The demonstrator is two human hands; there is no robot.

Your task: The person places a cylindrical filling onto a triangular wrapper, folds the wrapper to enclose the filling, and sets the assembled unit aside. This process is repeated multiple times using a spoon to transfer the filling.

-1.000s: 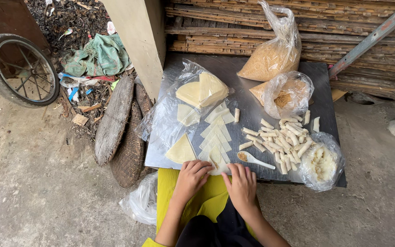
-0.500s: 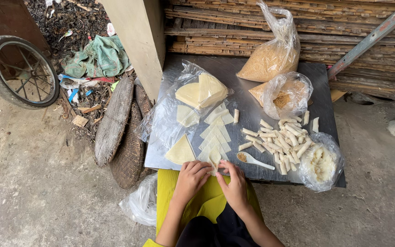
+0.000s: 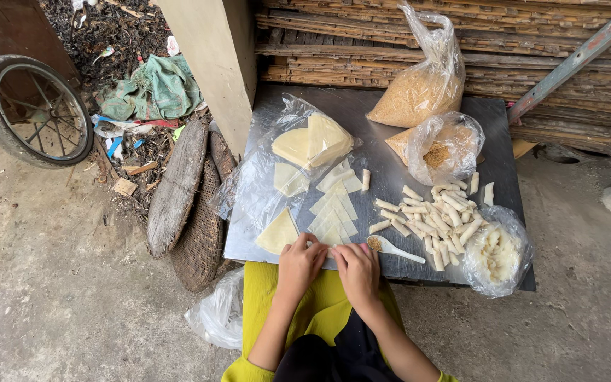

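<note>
Left hand (image 3: 301, 263): fingers curled on a triangular wrapper (image 3: 331, 237).
Right hand (image 3: 356, 269): likewise pinching it.
Risk: thin wrapper could tear; spoon (image 3: 392, 247) nearby could be knocked.

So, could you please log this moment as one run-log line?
left hand: on wrapper triangles | right hand: beside it, on same stack | spoon: right of hands | rolls: piled right

Over the last second I watched the left hand (image 3: 300, 263) and right hand (image 3: 356, 269) draw together at the near edge of the metal sheet (image 3: 390, 170). They had lain apart, flat, below the row of triangular wrappers (image 3: 334, 212). Their fingertips then met over the nearest wrapper. The right hand had shifted left, away from the white spoon (image 3: 392, 247).
</note>
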